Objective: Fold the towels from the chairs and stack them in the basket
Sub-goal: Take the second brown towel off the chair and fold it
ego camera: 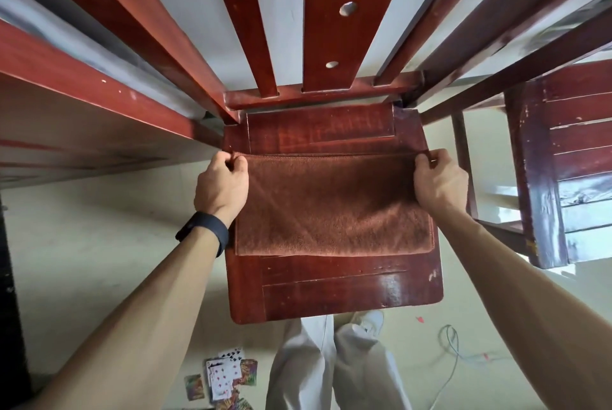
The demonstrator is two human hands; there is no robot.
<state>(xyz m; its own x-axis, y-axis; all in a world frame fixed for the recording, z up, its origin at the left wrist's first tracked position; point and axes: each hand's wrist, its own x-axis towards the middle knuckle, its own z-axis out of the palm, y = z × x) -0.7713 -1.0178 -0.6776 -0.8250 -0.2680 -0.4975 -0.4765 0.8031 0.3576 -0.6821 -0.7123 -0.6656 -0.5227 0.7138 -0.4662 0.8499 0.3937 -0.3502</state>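
A brown towel (331, 204) lies folded in half on the seat of a red-brown wooden chair (331, 290) directly below me. Its folded edge faces me and its open hemmed edge lies toward the chair's back. My left hand (222, 184) pinches the far left corner of the towel. The far right corner is pinched by my right hand (438, 179). Both corners rest low on the seat. No basket is in view.
The chair's slatted back (318, 29) rises straight ahead. A second dark wooden chair (543, 178) stands close on the right, a red-brown table edge (82, 105) on the left. Playing cards (225, 376) and a thin cable (453, 353) lie on the floor by my feet.
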